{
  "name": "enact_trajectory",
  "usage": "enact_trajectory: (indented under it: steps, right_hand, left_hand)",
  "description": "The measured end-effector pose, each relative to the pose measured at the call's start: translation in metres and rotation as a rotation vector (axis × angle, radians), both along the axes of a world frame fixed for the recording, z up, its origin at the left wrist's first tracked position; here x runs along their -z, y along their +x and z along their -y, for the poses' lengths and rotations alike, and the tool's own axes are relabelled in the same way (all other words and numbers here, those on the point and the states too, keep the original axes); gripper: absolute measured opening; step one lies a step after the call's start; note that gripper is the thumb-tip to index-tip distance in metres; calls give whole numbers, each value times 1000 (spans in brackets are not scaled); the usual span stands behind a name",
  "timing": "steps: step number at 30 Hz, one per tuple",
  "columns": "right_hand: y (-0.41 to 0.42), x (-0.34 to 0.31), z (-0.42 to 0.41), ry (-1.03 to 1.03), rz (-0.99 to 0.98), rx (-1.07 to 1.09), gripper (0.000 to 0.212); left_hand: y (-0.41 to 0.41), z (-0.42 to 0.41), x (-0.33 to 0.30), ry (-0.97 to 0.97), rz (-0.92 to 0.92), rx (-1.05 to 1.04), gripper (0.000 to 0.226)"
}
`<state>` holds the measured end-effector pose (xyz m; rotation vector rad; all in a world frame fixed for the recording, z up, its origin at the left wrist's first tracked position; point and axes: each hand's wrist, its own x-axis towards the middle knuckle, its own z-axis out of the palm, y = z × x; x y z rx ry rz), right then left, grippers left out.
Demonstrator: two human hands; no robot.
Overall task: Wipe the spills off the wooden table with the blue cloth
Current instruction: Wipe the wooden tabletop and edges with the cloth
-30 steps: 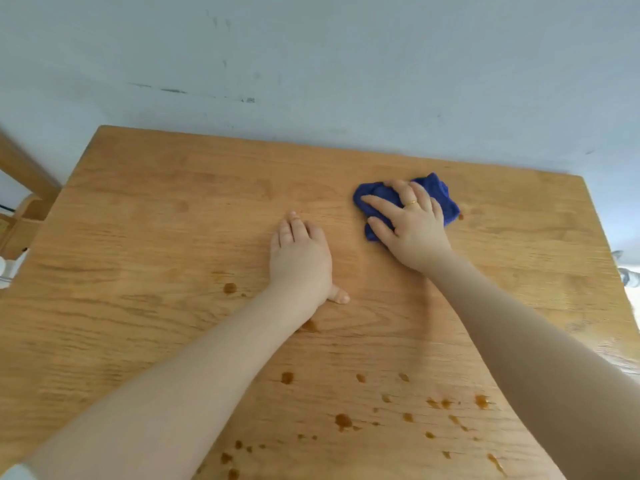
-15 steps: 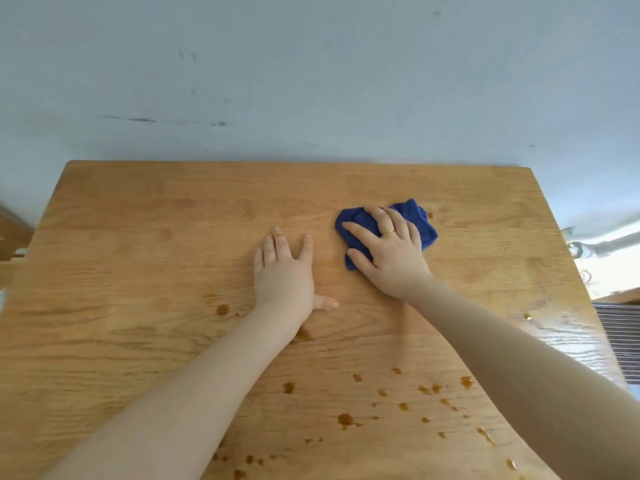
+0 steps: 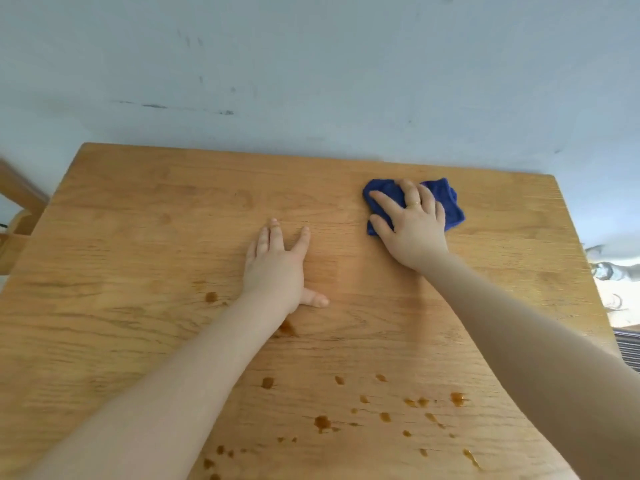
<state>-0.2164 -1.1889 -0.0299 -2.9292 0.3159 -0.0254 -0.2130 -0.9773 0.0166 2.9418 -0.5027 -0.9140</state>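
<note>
A crumpled blue cloth (image 3: 446, 206) lies on the far right part of the wooden table (image 3: 138, 237). My right hand (image 3: 410, 226) presses flat on the cloth with fingers spread, a ring on one finger. My left hand (image 3: 278, 268) rests flat on the bare wood near the table's middle, fingers straight, thumb out to the right. Several brown spill drops (image 3: 322, 422) dot the near part of the table. One drop (image 3: 210, 296) sits left of my left wrist and another (image 3: 286, 329) just under it.
A pale blue wall (image 3: 311, 81) with scuff marks rises behind the table's far edge. A wooden chair part (image 3: 17, 209) stands off the left edge. Beyond the right edge lie bright floor and a striped mat (image 3: 628, 348).
My right hand has slid the cloth toward the far right of the table. My left hand stays flat in the same spot. The camera view shifted slightly.
</note>
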Motion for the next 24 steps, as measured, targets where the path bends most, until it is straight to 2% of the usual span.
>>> enact_trajectory:
  steps: [3,6,10,12,16,19,21,24]
  right_hand:
    - [-34,-4,6,1,-17,-205,59]
    - [-20,-7,29,29,-32,-308,61]
    - [22,3,62,45,46,-197,42]
    - [41,3,75,49,31,-95,41]
    - [30,-1,74,39,-2,-123,43]
    - [-21,-2,69,88,38,-252,58]
    - [-48,-1,73,88,36,-345,60]
    - [-42,0,87,62,51,-406,58]
  left_hand:
    - [-2,2,-4,22,-21,-25,118]
    - [-3,7,-8,62,-20,-40,117]
    - [-7,13,-10,122,8,-61,115]
    - [-10,14,-11,123,27,-86,115]
    - [-21,31,-17,-17,23,-150,110]
    - [-25,57,-18,-112,24,-145,81]
    - [-23,72,-18,-190,45,-178,71]
    - [-28,94,-17,-275,54,-176,76]
